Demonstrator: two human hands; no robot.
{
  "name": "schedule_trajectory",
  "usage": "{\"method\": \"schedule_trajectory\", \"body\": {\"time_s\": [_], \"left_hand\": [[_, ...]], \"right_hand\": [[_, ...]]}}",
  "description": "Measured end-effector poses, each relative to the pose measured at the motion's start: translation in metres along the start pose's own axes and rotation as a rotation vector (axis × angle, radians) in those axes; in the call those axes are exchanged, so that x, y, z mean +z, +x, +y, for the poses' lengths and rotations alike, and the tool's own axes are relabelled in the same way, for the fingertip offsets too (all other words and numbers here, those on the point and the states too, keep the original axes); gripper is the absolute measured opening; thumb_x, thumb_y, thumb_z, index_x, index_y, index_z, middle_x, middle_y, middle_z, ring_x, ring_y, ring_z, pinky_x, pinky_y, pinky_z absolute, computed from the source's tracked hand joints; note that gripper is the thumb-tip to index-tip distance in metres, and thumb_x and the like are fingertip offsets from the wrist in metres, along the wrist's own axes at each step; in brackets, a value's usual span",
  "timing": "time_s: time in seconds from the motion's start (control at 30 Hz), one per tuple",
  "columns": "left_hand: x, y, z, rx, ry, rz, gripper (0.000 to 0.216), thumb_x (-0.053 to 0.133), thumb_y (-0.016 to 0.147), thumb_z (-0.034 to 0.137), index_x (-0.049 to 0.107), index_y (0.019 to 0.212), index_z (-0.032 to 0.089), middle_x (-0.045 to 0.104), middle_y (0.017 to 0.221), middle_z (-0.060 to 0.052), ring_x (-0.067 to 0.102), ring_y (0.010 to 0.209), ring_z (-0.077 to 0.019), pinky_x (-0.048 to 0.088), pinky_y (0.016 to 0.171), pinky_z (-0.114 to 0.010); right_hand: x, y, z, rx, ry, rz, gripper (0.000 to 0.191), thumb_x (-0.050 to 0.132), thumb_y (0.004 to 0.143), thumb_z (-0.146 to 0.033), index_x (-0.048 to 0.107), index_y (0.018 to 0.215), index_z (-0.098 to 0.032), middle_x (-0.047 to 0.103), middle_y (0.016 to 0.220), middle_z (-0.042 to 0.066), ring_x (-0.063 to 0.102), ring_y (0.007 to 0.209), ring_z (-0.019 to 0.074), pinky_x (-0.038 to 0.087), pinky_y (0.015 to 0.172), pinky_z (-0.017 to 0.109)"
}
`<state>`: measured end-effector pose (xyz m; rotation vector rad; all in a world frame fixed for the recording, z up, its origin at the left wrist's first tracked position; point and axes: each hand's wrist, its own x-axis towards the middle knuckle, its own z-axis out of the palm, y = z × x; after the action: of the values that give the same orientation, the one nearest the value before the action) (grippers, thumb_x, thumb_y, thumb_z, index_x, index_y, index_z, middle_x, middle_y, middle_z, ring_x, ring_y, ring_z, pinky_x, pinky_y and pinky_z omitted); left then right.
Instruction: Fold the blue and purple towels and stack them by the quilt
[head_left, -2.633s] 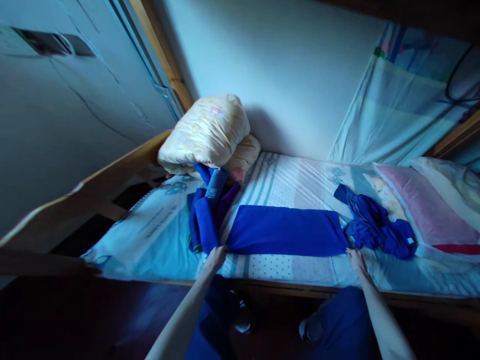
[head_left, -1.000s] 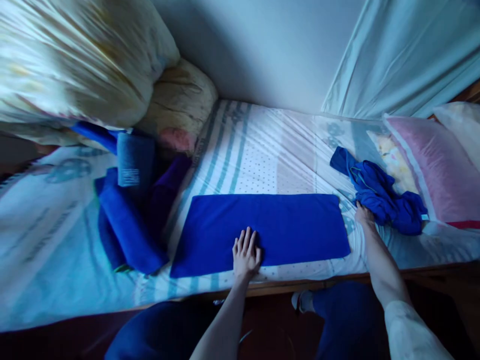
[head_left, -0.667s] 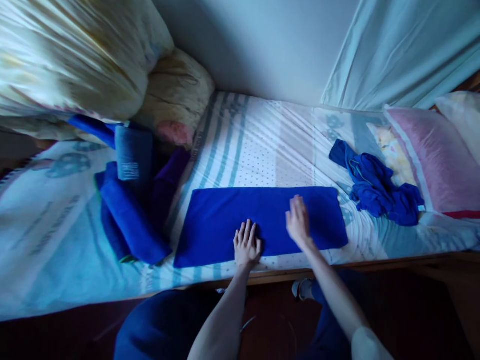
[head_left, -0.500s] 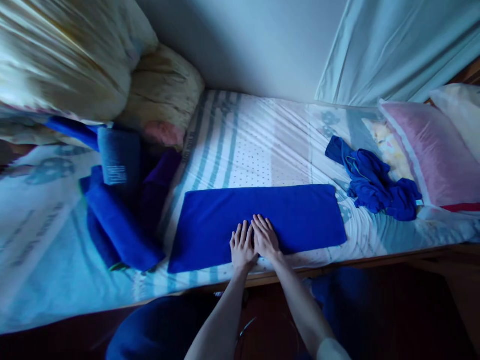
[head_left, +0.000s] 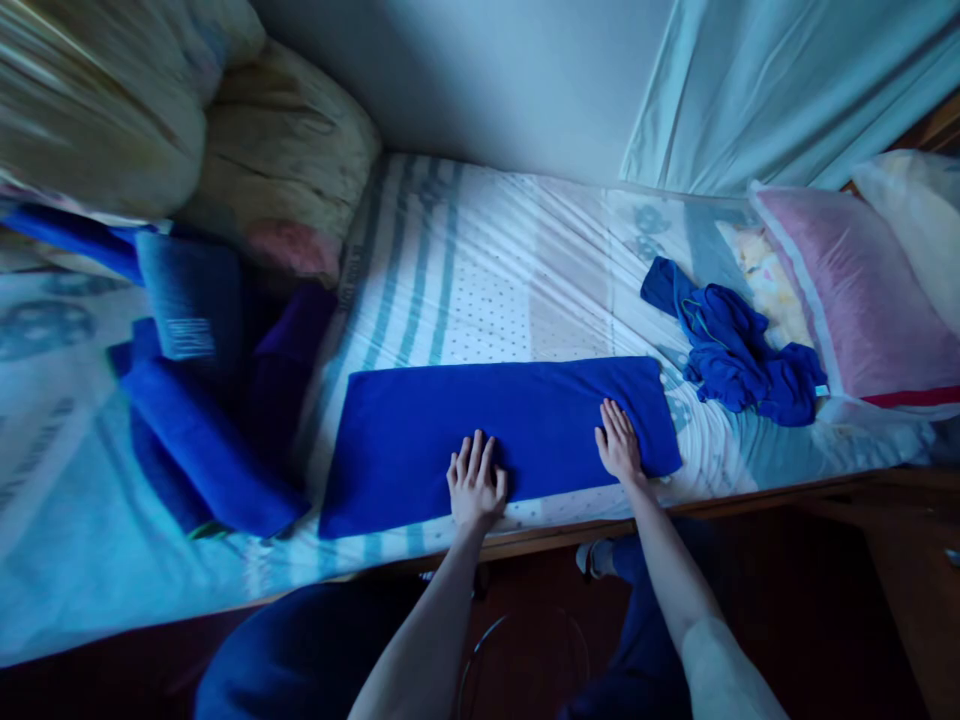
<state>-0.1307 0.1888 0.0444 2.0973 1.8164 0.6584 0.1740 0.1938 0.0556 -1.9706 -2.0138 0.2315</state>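
A blue towel (head_left: 420, 430) lies spread in a long flat rectangle along the bed's front edge. My left hand (head_left: 475, 482) rests palm down near the towel's middle, fingers spread. Toward the towel's right end, my right hand (head_left: 619, 442) lies flat on the cloth with its fingers stretched out. Slight creases run through the towel beyond the right hand. Neither hand grasps anything.
A crumpled blue cloth (head_left: 735, 345) lies to the right, beside a pink pillow (head_left: 870, 280). Folded blue towels (head_left: 202, 440) and a grey-blue folded cloth (head_left: 187, 295) are piled at left, below large bundled bedding (head_left: 285, 150). The patterned bed sheet (head_left: 495, 260) reaches the wall.
My right hand has slid right along the towel, away from my left hand, which stays near the middle. The fingers of my left hand are spread wider. The view has shifted slightly.
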Motion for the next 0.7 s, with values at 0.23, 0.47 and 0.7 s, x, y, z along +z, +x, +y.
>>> {"method": "schedule_trajectory", "body": {"time_s": [0.23, 0.47, 0.7], "left_hand": [[-0.001, 0.001, 0.001, 0.001, 0.008, -0.004, 0.057, 0.046, 0.093, 0.028, 0.048, 0.150, 0.019, 0.039, 0.161, -0.011, 0.030, 0.152, -0.0301, 0.023, 0.124, -0.055], [-0.002, 0.002, 0.002, -0.010, -0.005, -0.018, 0.058, 0.046, 0.093, 0.026, 0.046, 0.150, 0.020, 0.037, 0.162, -0.010, 0.027, 0.153, -0.0285, 0.021, 0.126, -0.054], [-0.002, 0.003, 0.003, -0.026, -0.035, -0.045, 0.061, 0.046, 0.091, 0.024, 0.045, 0.151, 0.019, 0.036, 0.163, -0.010, 0.027, 0.153, -0.0301, 0.020, 0.125, -0.056]], "right_hand": [[-0.017, -0.009, 0.058, 0.091, -0.121, 0.046, 0.060, 0.027, 0.104, -0.036, 0.031, 0.158, -0.011, 0.039, 0.161, 0.015, 0.031, 0.152, 0.0234, 0.030, 0.123, 0.047], [-0.031, -0.012, 0.100, 0.106, -0.179, 0.050, 0.060, 0.027, 0.104, -0.037, 0.037, 0.155, -0.008, 0.045, 0.156, 0.018, 0.036, 0.148, 0.0239, 0.034, 0.120, 0.045], [-0.001, 0.010, -0.009, 0.308, -0.190, 0.198, 0.060, 0.025, 0.104, -0.035, 0.038, 0.154, -0.004, 0.037, 0.159, 0.025, 0.026, 0.152, 0.0333, 0.025, 0.118, 0.063]]}}
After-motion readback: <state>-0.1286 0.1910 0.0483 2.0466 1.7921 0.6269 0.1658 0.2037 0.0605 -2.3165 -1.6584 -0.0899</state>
